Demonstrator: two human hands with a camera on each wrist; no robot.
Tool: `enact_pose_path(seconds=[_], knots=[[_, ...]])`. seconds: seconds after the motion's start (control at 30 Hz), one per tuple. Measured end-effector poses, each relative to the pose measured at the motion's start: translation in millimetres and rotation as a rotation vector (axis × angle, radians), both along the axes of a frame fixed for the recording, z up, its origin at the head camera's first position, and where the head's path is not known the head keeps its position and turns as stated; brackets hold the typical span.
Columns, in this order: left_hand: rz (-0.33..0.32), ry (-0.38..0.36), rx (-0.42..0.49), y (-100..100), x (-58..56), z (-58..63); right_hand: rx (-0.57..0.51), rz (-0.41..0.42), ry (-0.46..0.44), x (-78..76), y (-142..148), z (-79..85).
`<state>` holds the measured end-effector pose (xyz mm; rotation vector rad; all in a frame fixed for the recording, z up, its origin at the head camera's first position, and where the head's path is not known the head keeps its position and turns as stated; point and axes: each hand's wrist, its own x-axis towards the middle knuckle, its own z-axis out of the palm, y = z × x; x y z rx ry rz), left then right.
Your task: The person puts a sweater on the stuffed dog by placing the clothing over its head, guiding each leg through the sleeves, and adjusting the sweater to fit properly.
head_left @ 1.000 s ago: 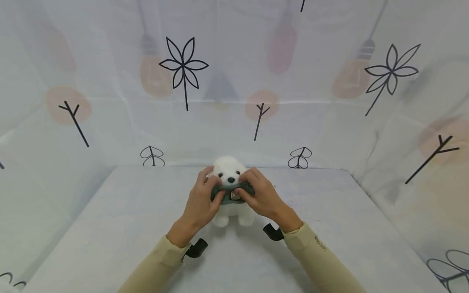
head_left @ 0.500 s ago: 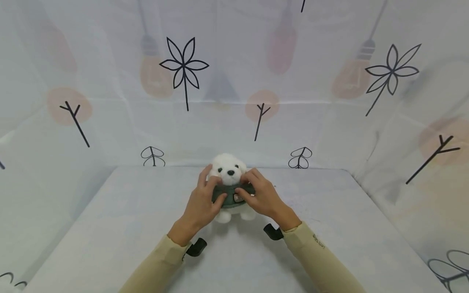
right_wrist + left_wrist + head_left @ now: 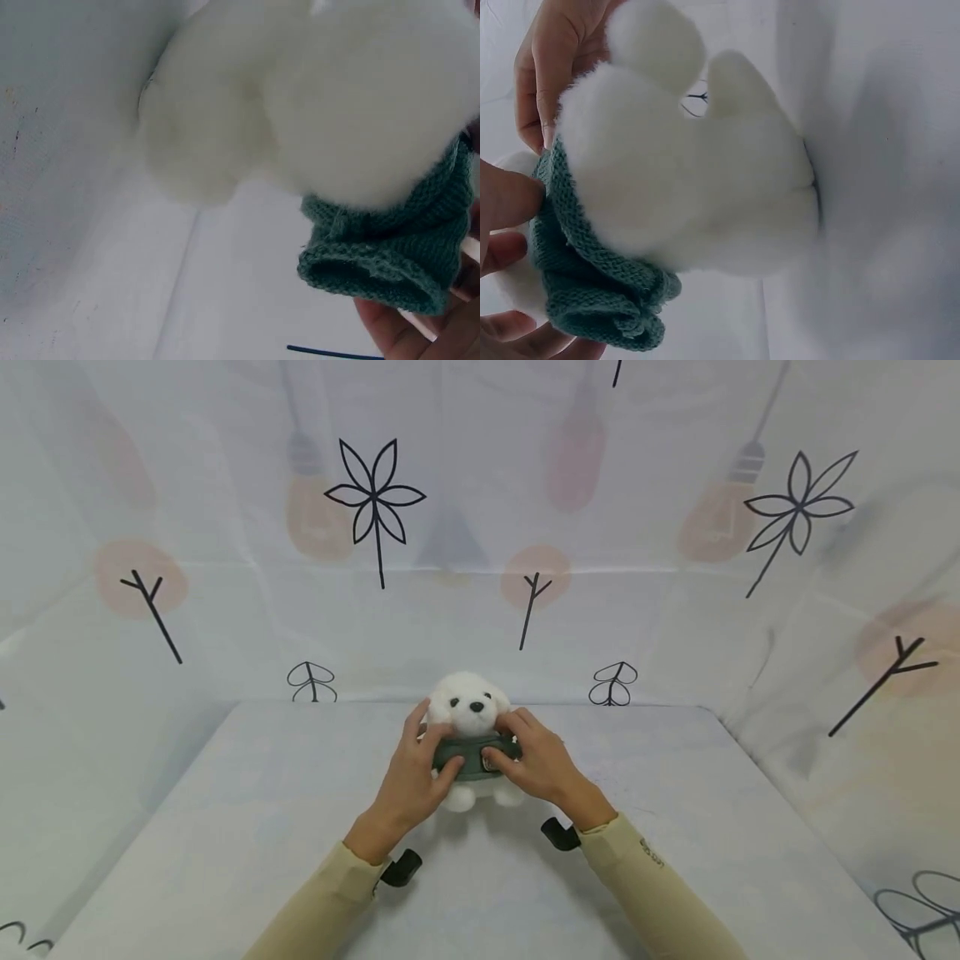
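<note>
The table [image 3: 480,902] bears a plush dog [image 3: 467,697], both hands [image 3: 412,777] [image 3: 542,764] gripping its sweater [image 3: 472,755].

From the head we look forward and down, from behind and above the left hand [image 3: 408,777] and right hand [image 3: 546,760], well back, with the counter [image 3: 225,827] spread around them. From each wrist we look close up, past the fingers, the counter turned sideways. All three views share the toy [image 3: 461,689] and green top [image 3: 471,768] between the hands.
</note>
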<state>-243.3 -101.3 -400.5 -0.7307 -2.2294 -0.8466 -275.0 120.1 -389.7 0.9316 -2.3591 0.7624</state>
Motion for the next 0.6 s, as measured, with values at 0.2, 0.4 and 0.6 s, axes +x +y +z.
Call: enact_pose_path(seconds=[0.2,0.4,0.6], knots=[[0.076,0.022,0.015,0.9,0.0,-1.1,0.003,-0.053,0.011,0.4,0.1,0.2],[0.217,0.009,0.027,1.7,1.1,-2.2,-0.007,-0.050,0.034,0.4,-0.8,0.2],[0.264,-0.014,0.007,1.2,1.3,-2.6,-0.061,-0.045,0.123,-1.2,-0.8,-0.4]])
